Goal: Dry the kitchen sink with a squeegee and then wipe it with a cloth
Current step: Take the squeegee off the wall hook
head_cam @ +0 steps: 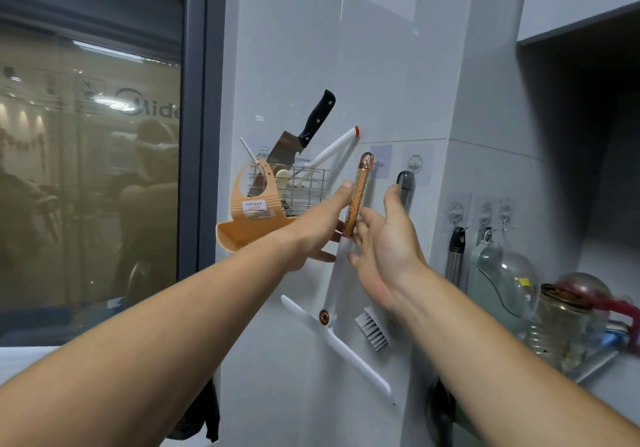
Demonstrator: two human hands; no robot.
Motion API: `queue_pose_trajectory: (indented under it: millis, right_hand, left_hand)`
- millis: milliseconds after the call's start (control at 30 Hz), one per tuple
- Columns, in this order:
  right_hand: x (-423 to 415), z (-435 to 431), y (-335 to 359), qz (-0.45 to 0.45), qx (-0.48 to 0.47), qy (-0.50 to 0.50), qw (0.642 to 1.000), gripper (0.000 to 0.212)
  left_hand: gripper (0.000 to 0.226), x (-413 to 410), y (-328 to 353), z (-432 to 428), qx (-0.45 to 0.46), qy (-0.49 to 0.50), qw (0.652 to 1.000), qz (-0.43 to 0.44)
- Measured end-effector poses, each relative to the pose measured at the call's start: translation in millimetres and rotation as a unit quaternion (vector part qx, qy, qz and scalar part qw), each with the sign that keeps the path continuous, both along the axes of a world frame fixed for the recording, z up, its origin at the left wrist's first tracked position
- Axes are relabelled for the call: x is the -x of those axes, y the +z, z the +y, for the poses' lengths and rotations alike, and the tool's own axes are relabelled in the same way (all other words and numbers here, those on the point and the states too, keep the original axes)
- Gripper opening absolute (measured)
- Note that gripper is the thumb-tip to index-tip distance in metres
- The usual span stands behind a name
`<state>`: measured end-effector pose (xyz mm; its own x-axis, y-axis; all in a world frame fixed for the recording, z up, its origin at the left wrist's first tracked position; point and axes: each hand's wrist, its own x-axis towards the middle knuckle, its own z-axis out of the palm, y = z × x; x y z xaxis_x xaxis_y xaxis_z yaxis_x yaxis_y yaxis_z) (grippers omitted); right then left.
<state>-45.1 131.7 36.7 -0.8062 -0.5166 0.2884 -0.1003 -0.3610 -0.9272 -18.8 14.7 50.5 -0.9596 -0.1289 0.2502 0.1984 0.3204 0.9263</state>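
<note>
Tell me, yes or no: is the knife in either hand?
No: the knife stands in the wire rack, while the left hand and right hand are at the squeegee.

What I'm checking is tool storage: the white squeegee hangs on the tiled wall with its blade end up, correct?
Not quite. The head view shows the squeegee hanging on the tiled wall with its blade end down; its copper handle is the end at the top.
</note>
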Motion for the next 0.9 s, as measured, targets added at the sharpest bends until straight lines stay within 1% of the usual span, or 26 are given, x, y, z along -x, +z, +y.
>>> queue_pose_trajectory:
  millis: [33,133,200,300,400,500,567,700,800,900]
  right_hand:
    - [0.0,1.0,0.7,0.000,0.000,0.004,1.000,0.064]
    - [0.4,5.1,-4.1,-0.013,-0.007,0.035,0.999,0.089]
    - [-4.4,3.9,-6.3,-0.027,-0.010,0.040,0.999,0.095]
    - [-9.4,1.5,-7.6,-0.029,-0.009,0.037,0.999,0.093]
    - [-15.3,3.3,-13.5,-0.017,-0.009,0.053,0.998,0.090]
    - [-19.8,8.6,-31.9,-0.032,0.001,0.082,0.996,0.092]
    - [-23.8,12.0,-48.9,-0.053,0.002,0.110,0.993,0.095]
    - [-31.3,19.7,-85.3,-0.094,-0.030,0.153,0.983,0.101]
    - [-32.7,29.5,-115.5,-0.115,-0.085,0.162,0.976,0.100]
    - [-32.9,41.4,-141.3,-0.139,-0.134,0.167,0.967,0.096]
  left_hand:
    - [0.048,-1.3,0.3,0.3,-0.001,0.004,1.000,0.003]
    - [0.046,-5.4,-4.5,-1.4,-0.011,0.025,1.000,0.015]
    - [0.042,-8.9,-9.0,-2.3,-0.009,0.026,1.000,0.013]
    - [0.041,-13.9,-12.3,-2.4,-0.006,0.031,0.999,0.007]
    - [0.032,-18.6,-18.7,-3.0,0.024,0.049,0.998,0.035]
    - [0.042,-28.6,-36.3,-4.0,0.072,0.092,0.991,0.065]
    - [0.041,-38.8,-54.4,-4.8,0.083,0.120,0.987,0.074]
    - [0.030,-61.3,-98.8,-13.7,0.058,0.142,0.987,0.040]
    - [0.025,-79.1,-139.4,-17.2,0.034,0.150,0.988,0.001]
    - [0.025,-97.4,-179.9,-14.1,0.014,0.143,0.989,-0.018]
